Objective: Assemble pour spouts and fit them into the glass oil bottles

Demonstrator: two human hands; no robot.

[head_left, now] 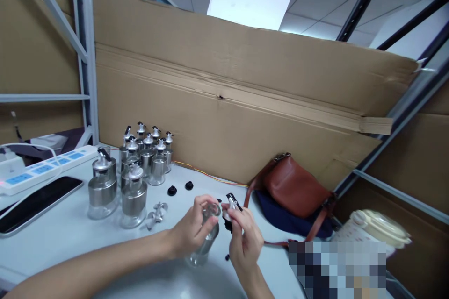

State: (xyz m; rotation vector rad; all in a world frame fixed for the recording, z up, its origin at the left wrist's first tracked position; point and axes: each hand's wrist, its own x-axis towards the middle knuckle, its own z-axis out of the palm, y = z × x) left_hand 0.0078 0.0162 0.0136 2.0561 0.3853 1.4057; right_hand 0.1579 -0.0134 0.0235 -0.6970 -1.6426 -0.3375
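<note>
My left hand is closed around the neck of a clear glass bottle with a metal band, which stands on the table. The bottle's mouth looks uncovered, though fingers hide part of it. Just to the right, my right hand pinches a silver pourer top with a black lever, held apart from the bottle. A dark piece shows below that top, partly hidden by the fingers. Left of my hands stand several similar bottles fitted with silver tops.
Loose silver and clear parts lie near the bottles, with two black stoppers behind. At left are a power strip and a phone. A brown bag and a cream-lidded container sit at right. Cardboard walls the back.
</note>
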